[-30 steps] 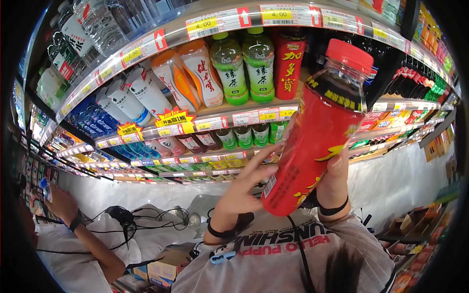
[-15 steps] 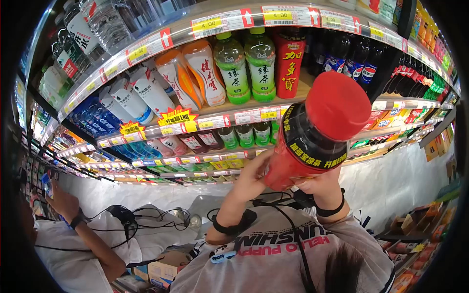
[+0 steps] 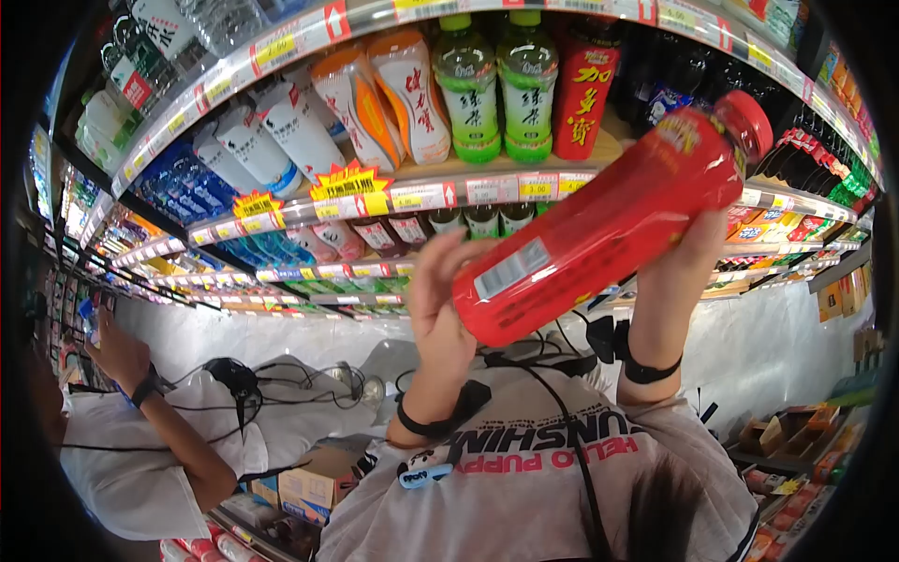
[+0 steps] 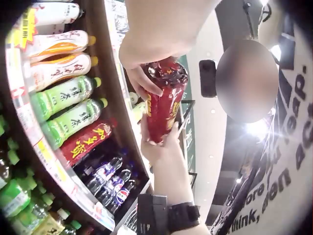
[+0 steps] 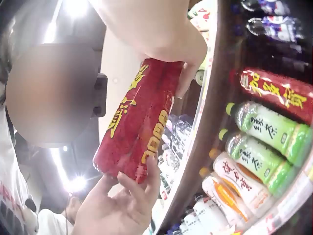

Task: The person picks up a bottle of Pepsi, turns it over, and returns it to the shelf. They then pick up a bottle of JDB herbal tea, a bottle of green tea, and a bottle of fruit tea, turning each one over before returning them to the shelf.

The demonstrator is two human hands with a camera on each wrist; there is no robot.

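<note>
A red plastic drink bottle point(image 3: 609, 220) with yellow characters is held up in front of the shelf. It lies slantwise in the head view, its red cap point(image 3: 746, 124) at the upper right and its barcode point(image 3: 510, 269) towards the head camera. My left hand point(image 3: 440, 304) holds the base end, fingers bent at its edge. Behind the cap end, my right hand point(image 3: 691, 248) grips the bottle; most of its fingers are hidden there. In the right wrist view, the left hand's fingers point(image 5: 134, 188) touch the bottle's base.
A matching red bottle point(image 3: 585, 94) stands on the shelf beside green tea bottles point(image 3: 527, 98) and orange-and-white bottles point(image 3: 409, 98). Price tags line the shelf edge point(image 3: 478, 190). At the left, another person's hand point(image 3: 122, 356) is near a farther shelf. Cardboard boxes point(image 3: 314, 482) stand behind.
The bottle has turned from cap towards the head camera to lying slantwise, base at lower left and barcode showing. The right hand has risen with the cap end; the shelf sits higher in view.
</note>
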